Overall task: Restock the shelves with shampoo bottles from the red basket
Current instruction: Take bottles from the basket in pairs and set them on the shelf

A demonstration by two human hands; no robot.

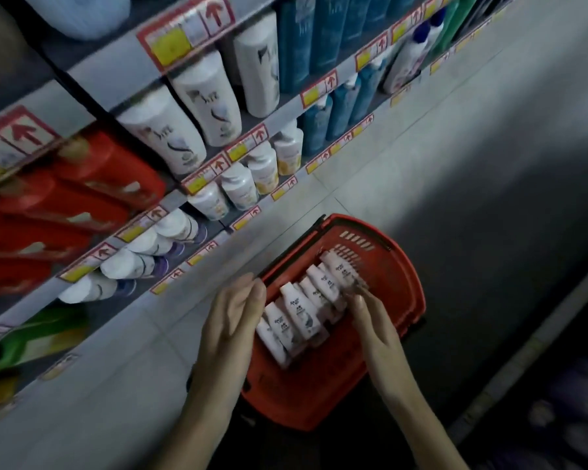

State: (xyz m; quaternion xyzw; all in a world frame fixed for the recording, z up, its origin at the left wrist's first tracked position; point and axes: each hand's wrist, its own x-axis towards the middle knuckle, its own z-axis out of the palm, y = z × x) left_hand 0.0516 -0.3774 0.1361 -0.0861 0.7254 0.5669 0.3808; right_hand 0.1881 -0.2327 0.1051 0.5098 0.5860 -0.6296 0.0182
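Basket (394, 300) on the floor (421, 147), just right of the shelves (286, 110). Shampoo bottles (299, 310) lie in a row inside it, near-left to far-right. Left hand (233, 313) at the row's left side, over the basket's left rim. Right hand (370, 313) touching the row's right side.

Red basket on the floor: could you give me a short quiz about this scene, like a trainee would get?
1. True or false: the red basket stands on a shelf.
2. The bottles in the basket are mostly: A white, B green, C blue.
3. Fill in: the hand nearer the shelves is the ___ hand.
Key: 1 false, it is on the floor. 2 A. 3 the left hand.
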